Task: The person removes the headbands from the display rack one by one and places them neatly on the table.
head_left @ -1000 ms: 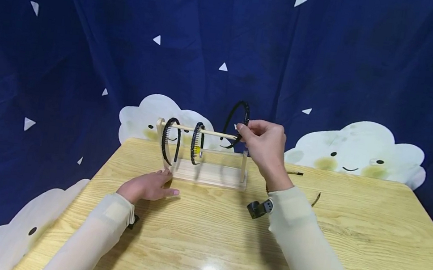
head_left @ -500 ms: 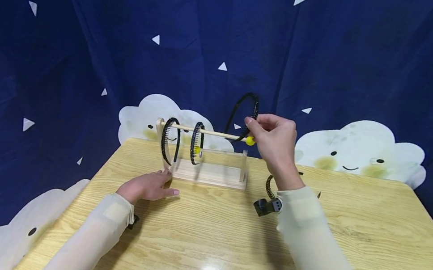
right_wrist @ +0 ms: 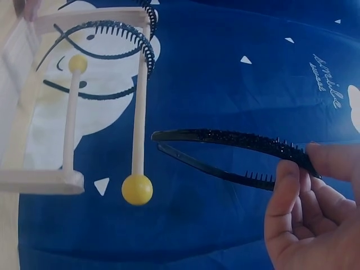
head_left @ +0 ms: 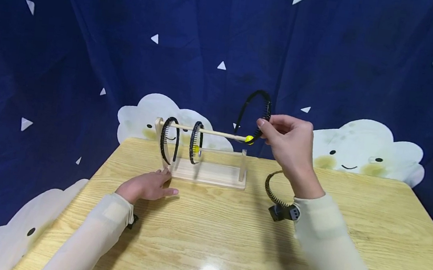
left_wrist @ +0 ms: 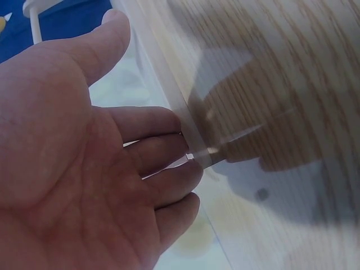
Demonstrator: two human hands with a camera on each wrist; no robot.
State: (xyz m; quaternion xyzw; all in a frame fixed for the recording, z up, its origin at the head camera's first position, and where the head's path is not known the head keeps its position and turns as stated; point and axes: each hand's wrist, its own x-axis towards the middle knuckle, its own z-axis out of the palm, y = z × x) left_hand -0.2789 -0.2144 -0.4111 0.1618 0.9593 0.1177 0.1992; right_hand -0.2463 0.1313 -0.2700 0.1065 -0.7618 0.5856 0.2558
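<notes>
My right hand point(head_left: 290, 142) pinches a black toothed headband point(head_left: 267, 107) between thumb and fingers. In the right wrist view this headband point(right_wrist: 236, 138) is apart from the yellow ball point(right_wrist: 137, 189) on the end of the upper rod point(right_wrist: 139, 124). Two more black headbands, one at the left point(head_left: 164, 140) and one nearer the middle point(head_left: 193, 143), hang on that rod of the wooden stand point(head_left: 211, 174). My left hand point(head_left: 148, 185) has its fingers extended, fingertips right at the left end of the stand's base; in the left wrist view its palm point(left_wrist: 62, 163) shows.
Another toothed headband point(head_left: 272, 193) lies on the table point(head_left: 204, 232) under the right wrist, partly hidden by the forearm and wrist camera point(head_left: 284, 212). A lower rod point(head_left: 222, 152) with a yellow ball points left from the stand's right post point(head_left: 243, 165). A blue curtain point(head_left: 229, 28) hangs behind.
My right hand has moved right with the headband, from along the upper rod to past its yellow ball. More of the headband on the table shows. The left hand has stayed put.
</notes>
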